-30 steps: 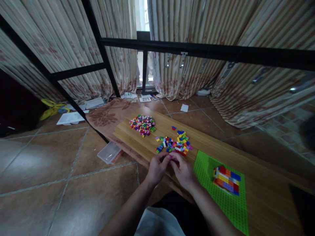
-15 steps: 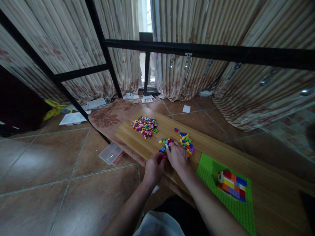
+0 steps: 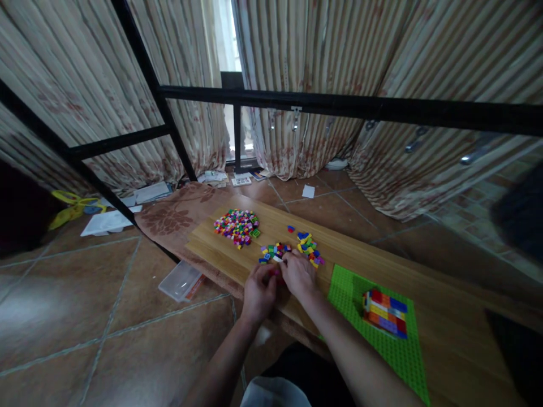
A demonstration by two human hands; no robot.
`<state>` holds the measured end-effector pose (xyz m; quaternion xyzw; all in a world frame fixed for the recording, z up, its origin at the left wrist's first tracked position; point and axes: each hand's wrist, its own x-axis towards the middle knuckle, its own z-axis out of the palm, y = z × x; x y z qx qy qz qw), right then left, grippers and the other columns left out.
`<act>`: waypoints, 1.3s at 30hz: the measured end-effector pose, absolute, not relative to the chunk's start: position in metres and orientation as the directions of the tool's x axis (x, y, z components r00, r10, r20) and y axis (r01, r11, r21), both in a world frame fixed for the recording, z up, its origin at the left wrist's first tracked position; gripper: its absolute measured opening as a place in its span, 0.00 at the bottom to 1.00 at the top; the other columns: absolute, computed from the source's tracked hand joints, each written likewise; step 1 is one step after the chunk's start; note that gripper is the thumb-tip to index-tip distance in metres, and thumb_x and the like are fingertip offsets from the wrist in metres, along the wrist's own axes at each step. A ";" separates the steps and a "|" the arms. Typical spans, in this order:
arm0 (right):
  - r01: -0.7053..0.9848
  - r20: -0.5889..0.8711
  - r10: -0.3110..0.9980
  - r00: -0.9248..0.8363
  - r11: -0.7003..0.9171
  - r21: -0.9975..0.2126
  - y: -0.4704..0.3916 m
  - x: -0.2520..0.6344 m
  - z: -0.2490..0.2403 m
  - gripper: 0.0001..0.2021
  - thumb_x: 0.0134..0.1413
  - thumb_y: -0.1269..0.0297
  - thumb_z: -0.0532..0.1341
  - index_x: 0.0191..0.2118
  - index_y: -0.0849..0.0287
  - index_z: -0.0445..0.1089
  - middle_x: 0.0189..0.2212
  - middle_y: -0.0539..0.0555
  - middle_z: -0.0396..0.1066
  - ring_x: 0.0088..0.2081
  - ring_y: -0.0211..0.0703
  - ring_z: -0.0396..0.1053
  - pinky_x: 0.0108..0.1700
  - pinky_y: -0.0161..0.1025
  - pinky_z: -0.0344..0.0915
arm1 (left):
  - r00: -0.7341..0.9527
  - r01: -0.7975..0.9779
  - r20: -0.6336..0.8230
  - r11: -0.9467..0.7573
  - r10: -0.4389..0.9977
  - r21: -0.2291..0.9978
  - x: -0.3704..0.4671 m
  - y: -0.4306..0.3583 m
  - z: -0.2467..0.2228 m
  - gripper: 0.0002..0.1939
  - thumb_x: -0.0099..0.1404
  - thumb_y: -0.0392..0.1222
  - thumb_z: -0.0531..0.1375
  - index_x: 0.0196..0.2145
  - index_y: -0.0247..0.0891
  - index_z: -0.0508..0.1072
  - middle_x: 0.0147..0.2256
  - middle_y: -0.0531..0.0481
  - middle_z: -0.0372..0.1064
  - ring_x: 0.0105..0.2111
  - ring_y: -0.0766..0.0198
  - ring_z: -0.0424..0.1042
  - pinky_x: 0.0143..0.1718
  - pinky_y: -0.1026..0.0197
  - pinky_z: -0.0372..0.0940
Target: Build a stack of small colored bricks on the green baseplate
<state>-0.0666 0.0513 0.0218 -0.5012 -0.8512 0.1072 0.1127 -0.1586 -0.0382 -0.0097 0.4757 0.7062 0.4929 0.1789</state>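
My left hand (image 3: pixel 258 291) is closed, its thumb and fingers curled around a small pink brick (image 3: pixel 275 272) at the table's near edge. Close beside it, my right hand (image 3: pixel 298 273) pinches a small white brick (image 3: pixel 278 259) at its fingertips. A loose group of mixed bricks (image 3: pixel 271 250) lies just beyond both hands. Another cluster of yellow, blue and green bricks (image 3: pixel 307 243) lies behind my right hand. To the right, a built block of coloured bricks (image 3: pixel 385 312) sits on the green baseplate (image 3: pixel 345 282).
A large pile of tiny bricks (image 3: pixel 237 226) covers part of the wooden table (image 3: pixel 352 249) at the far left. One red and blue piece (image 3: pixel 291 229) lies apart. A clear plastic box (image 3: pixel 180 281) is on the floor. Black metal bars (image 3: pixel 271 99) stand before the curtains.
The view has shifted, so the scene sits further left and slightly lower. The white brick at my right fingertips has turned from steep to nearly level. My hands stay close together.
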 end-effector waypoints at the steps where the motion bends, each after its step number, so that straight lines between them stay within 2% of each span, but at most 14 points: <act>1: 0.827 0.095 0.882 -0.461 0.466 -0.316 0.050 -0.066 0.023 0.07 0.57 0.66 0.57 0.35 0.59 0.72 0.38 0.57 0.71 0.43 0.46 0.68 0.42 0.37 0.60 | -0.516 0.503 0.230 0.074 0.825 0.861 -0.160 -0.040 -0.010 0.11 0.61 0.36 0.56 0.41 0.39 0.73 0.40 0.48 0.68 0.34 0.64 0.71 0.39 0.61 0.68; 3: 0.801 0.137 0.891 -0.433 0.450 -0.394 0.045 -0.062 0.027 0.07 0.57 0.67 0.56 0.34 0.58 0.71 0.37 0.56 0.72 0.42 0.45 0.69 0.42 0.37 0.60 | -0.606 0.533 0.271 0.129 0.748 0.836 -0.164 -0.040 -0.010 0.13 0.61 0.40 0.58 0.44 0.38 0.72 0.42 0.45 0.67 0.34 0.62 0.71 0.39 0.58 0.69; 6: 0.680 0.174 0.918 -0.357 0.383 -0.625 0.032 -0.044 0.032 0.07 0.57 0.66 0.55 0.34 0.58 0.71 0.33 0.54 0.73 0.35 0.41 0.70 0.38 0.35 0.62 | -0.670 0.614 0.381 0.186 0.638 0.767 -0.171 -0.028 -0.012 0.21 0.61 0.44 0.57 0.51 0.34 0.67 0.48 0.39 0.62 0.48 0.52 0.67 0.49 0.50 0.65; 9: 0.495 0.105 0.955 -0.277 0.235 -0.837 0.011 -0.015 0.032 0.08 0.56 0.62 0.56 0.32 0.57 0.71 0.24 0.50 0.72 0.25 0.38 0.68 0.30 0.33 0.62 | -0.608 0.667 0.439 0.127 0.661 0.734 -0.170 -0.005 -0.017 0.24 0.64 0.45 0.54 0.54 0.30 0.62 0.54 0.33 0.57 0.58 0.47 0.57 0.58 0.43 0.56; 12: 0.332 0.075 0.977 -0.198 0.139 -0.933 -0.010 0.022 0.026 0.07 0.53 0.60 0.58 0.29 0.57 0.70 0.24 0.50 0.72 0.26 0.38 0.69 0.30 0.32 0.62 | -0.546 0.663 0.406 0.082 0.733 0.744 -0.160 0.017 -0.022 0.22 0.66 0.46 0.50 0.53 0.29 0.62 0.53 0.31 0.58 0.58 0.47 0.56 0.59 0.41 0.54; 14: 0.280 0.049 0.988 -0.145 0.088 -0.956 -0.020 0.050 0.022 0.08 0.51 0.59 0.59 0.29 0.57 0.70 0.24 0.49 0.71 0.26 0.38 0.68 0.30 0.33 0.63 | -0.489 0.662 0.403 0.029 0.773 0.749 -0.152 0.026 -0.022 0.21 0.67 0.47 0.49 0.52 0.31 0.63 0.52 0.33 0.60 0.58 0.48 0.57 0.58 0.41 0.55; 17: 0.287 0.025 0.999 -0.047 0.037 -0.957 -0.026 0.091 0.018 0.08 0.51 0.58 0.61 0.28 0.57 0.69 0.24 0.48 0.69 0.26 0.38 0.67 0.31 0.33 0.62 | -0.436 0.679 0.445 -0.038 0.782 0.733 -0.137 0.027 -0.013 0.20 0.67 0.47 0.49 0.51 0.32 0.64 0.52 0.34 0.61 0.58 0.49 0.57 0.59 0.41 0.54; 21: 0.287 0.026 0.999 0.039 0.014 -0.958 -0.026 0.133 0.017 0.09 0.51 0.57 0.61 0.30 0.57 0.69 0.27 0.49 0.70 0.30 0.38 0.67 0.33 0.34 0.62 | -0.402 0.667 0.459 -0.090 0.792 0.740 -0.102 0.004 0.011 0.20 0.66 0.47 0.53 0.51 0.35 0.66 0.52 0.36 0.64 0.56 0.50 0.60 0.58 0.43 0.56; 23: 0.290 0.046 0.997 0.060 0.026 -0.957 -0.025 0.146 0.018 0.10 0.52 0.56 0.61 0.30 0.57 0.69 0.27 0.49 0.70 0.30 0.39 0.68 0.34 0.34 0.63 | -0.320 0.567 0.361 -0.128 0.876 0.814 -0.073 -0.010 0.022 0.19 0.66 0.47 0.54 0.51 0.37 0.67 0.50 0.39 0.67 0.52 0.53 0.66 0.54 0.47 0.60; 26: 0.330 0.083 0.995 0.050 0.062 -0.942 -0.026 0.156 0.023 0.10 0.52 0.56 0.60 0.32 0.57 0.70 0.28 0.50 0.71 0.32 0.40 0.69 0.35 0.34 0.64 | -0.099 0.299 0.067 -0.035 0.993 0.954 -0.027 -0.024 0.033 0.18 0.65 0.49 0.55 0.49 0.37 0.69 0.44 0.43 0.72 0.42 0.58 0.72 0.44 0.55 0.68; 28: 0.359 0.112 0.993 0.032 0.093 -0.929 -0.027 0.160 0.027 0.09 0.53 0.57 0.59 0.32 0.57 0.70 0.29 0.51 0.72 0.32 0.40 0.70 0.36 0.35 0.64 | 0.022 0.114 -0.069 0.066 0.997 0.991 -0.003 -0.023 0.038 0.18 0.64 0.50 0.56 0.47 0.36 0.71 0.40 0.44 0.74 0.37 0.60 0.73 0.39 0.59 0.69; 30: 0.377 0.145 0.989 0.007 0.131 -0.917 -0.026 0.164 0.032 0.09 0.54 0.58 0.58 0.33 0.56 0.71 0.29 0.51 0.73 0.32 0.40 0.70 0.37 0.35 0.64 | 0.078 -0.012 -0.130 0.132 0.988 0.991 0.011 -0.018 0.044 0.19 0.63 0.51 0.57 0.45 0.36 0.73 0.39 0.46 0.74 0.34 0.62 0.73 0.37 0.61 0.69; 35: 0.369 0.179 0.984 -0.015 0.172 -0.913 -0.025 0.173 0.037 0.08 0.54 0.59 0.59 0.31 0.56 0.71 0.27 0.50 0.71 0.30 0.38 0.68 0.34 0.33 0.64 | 0.169 -0.087 -0.091 0.107 0.981 0.990 0.020 -0.010 0.057 0.15 0.60 0.47 0.61 0.41 0.36 0.74 0.37 0.47 0.74 0.34 0.64 0.71 0.39 0.62 0.67; 39: 0.212 0.138 0.990 0.002 0.134 -0.968 -0.028 0.174 0.036 0.09 0.52 0.58 0.61 0.34 0.58 0.71 0.28 0.50 0.71 0.30 0.38 0.68 0.35 0.34 0.65 | 0.219 -0.046 -0.020 0.031 0.975 0.998 0.021 -0.015 0.057 0.08 0.61 0.43 0.61 0.36 0.36 0.74 0.33 0.49 0.72 0.35 0.65 0.70 0.40 0.64 0.65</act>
